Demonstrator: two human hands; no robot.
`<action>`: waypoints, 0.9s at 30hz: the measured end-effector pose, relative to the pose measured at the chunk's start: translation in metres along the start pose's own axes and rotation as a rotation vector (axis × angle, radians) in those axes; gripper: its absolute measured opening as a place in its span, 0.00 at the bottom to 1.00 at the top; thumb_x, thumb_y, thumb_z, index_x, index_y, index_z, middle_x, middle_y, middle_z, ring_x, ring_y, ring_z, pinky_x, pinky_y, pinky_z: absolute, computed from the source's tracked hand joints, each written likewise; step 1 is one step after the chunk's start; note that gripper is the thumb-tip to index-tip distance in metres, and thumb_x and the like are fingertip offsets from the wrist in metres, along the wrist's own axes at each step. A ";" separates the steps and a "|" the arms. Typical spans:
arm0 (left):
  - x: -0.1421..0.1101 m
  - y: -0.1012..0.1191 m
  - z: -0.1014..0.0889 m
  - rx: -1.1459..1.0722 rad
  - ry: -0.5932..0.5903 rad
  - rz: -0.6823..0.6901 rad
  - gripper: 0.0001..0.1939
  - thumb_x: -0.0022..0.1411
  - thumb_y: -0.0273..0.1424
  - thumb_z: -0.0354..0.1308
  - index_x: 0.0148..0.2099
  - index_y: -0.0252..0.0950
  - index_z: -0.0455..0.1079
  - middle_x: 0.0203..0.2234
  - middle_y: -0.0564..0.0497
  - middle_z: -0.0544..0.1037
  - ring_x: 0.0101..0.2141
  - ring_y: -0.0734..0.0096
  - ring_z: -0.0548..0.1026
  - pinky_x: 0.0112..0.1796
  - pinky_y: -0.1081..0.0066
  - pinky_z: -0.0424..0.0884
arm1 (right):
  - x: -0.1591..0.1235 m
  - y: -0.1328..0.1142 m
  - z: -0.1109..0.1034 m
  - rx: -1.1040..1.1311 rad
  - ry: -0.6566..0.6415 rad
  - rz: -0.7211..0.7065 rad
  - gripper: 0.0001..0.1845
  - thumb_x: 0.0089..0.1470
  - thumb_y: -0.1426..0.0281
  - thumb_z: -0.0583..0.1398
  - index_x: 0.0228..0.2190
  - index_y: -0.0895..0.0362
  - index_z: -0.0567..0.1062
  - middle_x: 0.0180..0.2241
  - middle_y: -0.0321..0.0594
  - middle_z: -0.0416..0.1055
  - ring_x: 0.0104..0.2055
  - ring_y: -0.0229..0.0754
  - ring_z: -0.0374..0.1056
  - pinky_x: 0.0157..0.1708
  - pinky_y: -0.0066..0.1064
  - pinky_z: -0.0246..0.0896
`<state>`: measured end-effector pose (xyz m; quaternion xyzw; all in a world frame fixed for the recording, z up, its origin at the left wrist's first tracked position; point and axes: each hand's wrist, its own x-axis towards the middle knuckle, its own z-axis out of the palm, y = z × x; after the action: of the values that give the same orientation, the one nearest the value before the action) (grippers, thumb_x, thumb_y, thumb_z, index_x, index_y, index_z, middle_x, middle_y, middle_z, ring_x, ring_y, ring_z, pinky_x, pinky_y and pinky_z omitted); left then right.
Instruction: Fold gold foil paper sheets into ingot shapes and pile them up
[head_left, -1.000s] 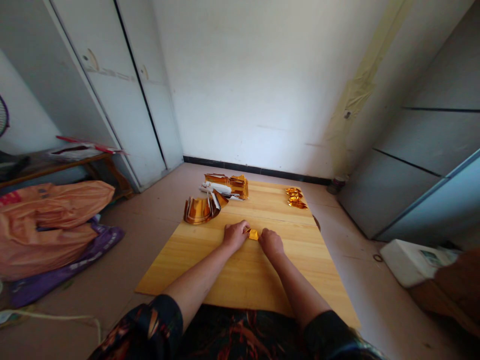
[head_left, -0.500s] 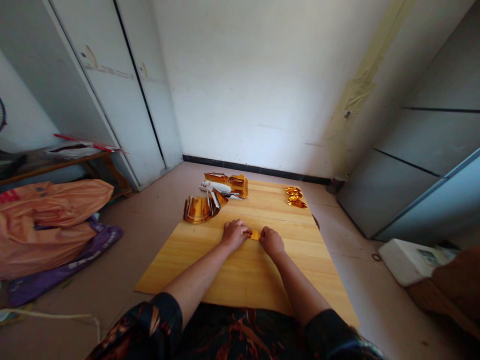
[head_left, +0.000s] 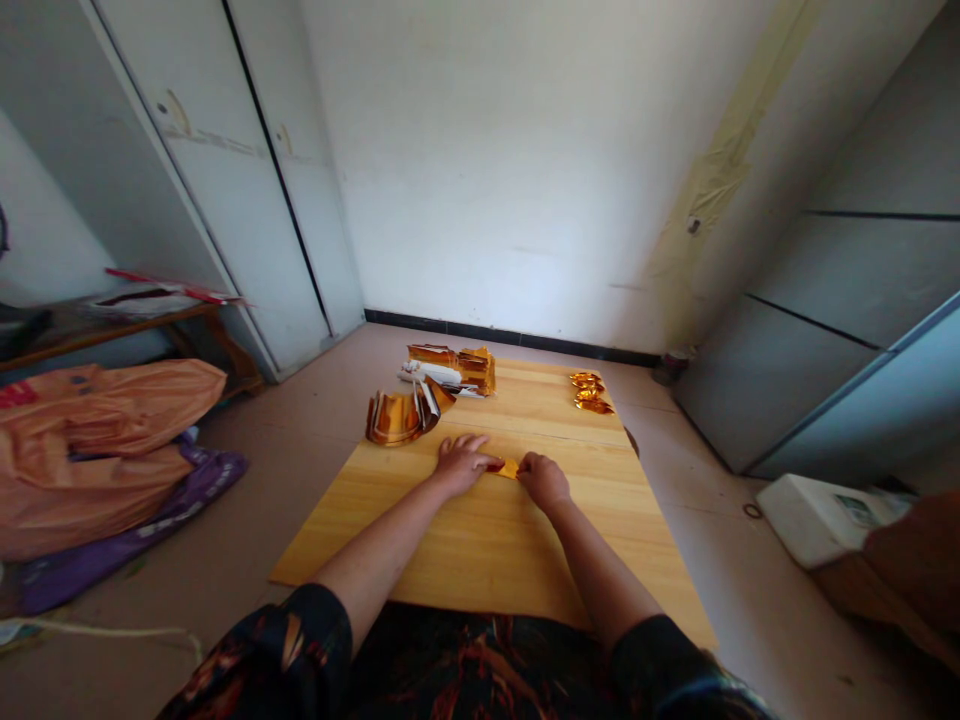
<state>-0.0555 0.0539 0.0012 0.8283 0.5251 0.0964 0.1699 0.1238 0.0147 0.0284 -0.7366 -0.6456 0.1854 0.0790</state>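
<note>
A small folded piece of gold foil paper [head_left: 509, 468] lies on the wooden board between my hands. My right hand [head_left: 544, 480] is closed, its fingertips pinching the right end of the paper. On the other side, my left hand [head_left: 460, 465] rests with its fingers spread on the board, and its thumb reaches onto the left end of the paper. Beyond my left hand stands a curved stack of gold foil sheets [head_left: 396, 417]. Several shiny folded gold foil pieces [head_left: 592, 393] sit at the far right corner.
The wooden board [head_left: 465, 560] is my work surface. At its far edge lies another pile of gold foil sheets [head_left: 477, 370] with a white roll [head_left: 431, 374]. An orange bag [head_left: 97, 440] is on the left, a white box [head_left: 806, 520] on the right floor.
My left hand has shifted slightly left, and its fingers have gone from pinching to spread, thumb on the paper. The paper now lies flatter. My right hand has stayed nearly in place.
</note>
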 end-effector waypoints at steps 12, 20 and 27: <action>-0.007 0.002 0.004 0.034 0.024 0.001 0.18 0.62 0.33 0.50 0.49 0.64 0.68 0.61 0.60 0.60 0.60 0.56 0.54 0.56 0.48 0.46 | 0.001 -0.004 0.009 -0.141 0.055 -0.245 0.14 0.55 0.77 0.52 0.33 0.56 0.77 0.38 0.41 0.73 0.40 0.37 0.67 0.35 0.23 0.54; -0.011 0.003 0.004 0.010 0.026 -0.038 0.14 0.61 0.36 0.53 0.46 0.62 0.71 0.60 0.59 0.61 0.60 0.55 0.55 0.56 0.47 0.46 | 0.001 -0.007 0.001 -0.099 -0.011 -0.162 0.14 0.52 0.75 0.54 0.34 0.54 0.79 0.39 0.41 0.75 0.42 0.38 0.69 0.39 0.23 0.57; -0.021 0.002 0.004 0.004 0.033 -0.019 0.14 0.60 0.40 0.54 0.47 0.63 0.70 0.61 0.58 0.60 0.60 0.53 0.54 0.56 0.45 0.45 | 0.003 -0.011 -0.001 -0.180 -0.022 -0.133 0.15 0.54 0.74 0.52 0.36 0.57 0.79 0.39 0.45 0.76 0.41 0.41 0.71 0.38 0.24 0.59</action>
<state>-0.0615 0.0329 -0.0009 0.8219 0.5359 0.1073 0.1606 0.1146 0.0192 0.0324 -0.6940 -0.7081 0.1290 0.0177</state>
